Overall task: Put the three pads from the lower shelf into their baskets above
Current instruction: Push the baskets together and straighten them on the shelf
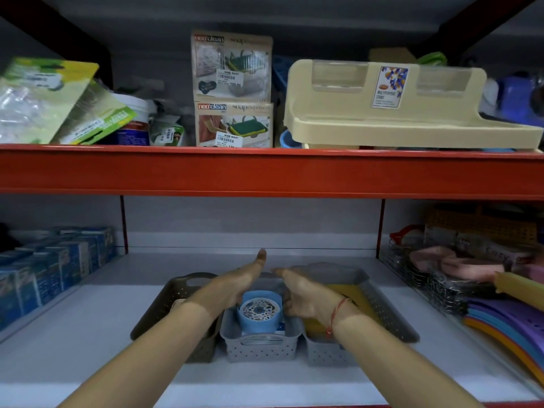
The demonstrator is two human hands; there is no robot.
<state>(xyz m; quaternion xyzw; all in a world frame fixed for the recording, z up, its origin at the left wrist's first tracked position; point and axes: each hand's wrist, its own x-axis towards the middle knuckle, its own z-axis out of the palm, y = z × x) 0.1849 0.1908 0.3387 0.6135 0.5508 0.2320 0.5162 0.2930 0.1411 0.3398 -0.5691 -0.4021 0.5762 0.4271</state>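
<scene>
A: So, taking the middle grey basket (260, 346) as the marker, what sits in each container, left to right?

B: Touching its left wall is a brown basket (164, 304); the left forearm hides most of its inside, so I cannot tell what it holds. The middle basket carries a blue pad (260, 315) with a round patterned label on top. Against its right wall is another grey basket (362, 290) with a yellow pad (357, 294) lying inside.

A: And the hands?

B: The left hand (235, 285) presses against the blue pad's left side, thumb stretched up and away. The right hand (300, 293) is on the pad's right side, fingers curled around it. Both grasp the blue pad between them, low inside the middle basket.

A: Room around the baskets?

B: Left of the brown one the white shelf board (88, 334) is bare as far as the blue cartons (50, 269). Right of the grey pair a narrower strip runs to the wire racks (435, 284). Behind the baskets the board is bare to the back wall. Overhead, the red beam (265, 172) sits well above the hands.
</scene>
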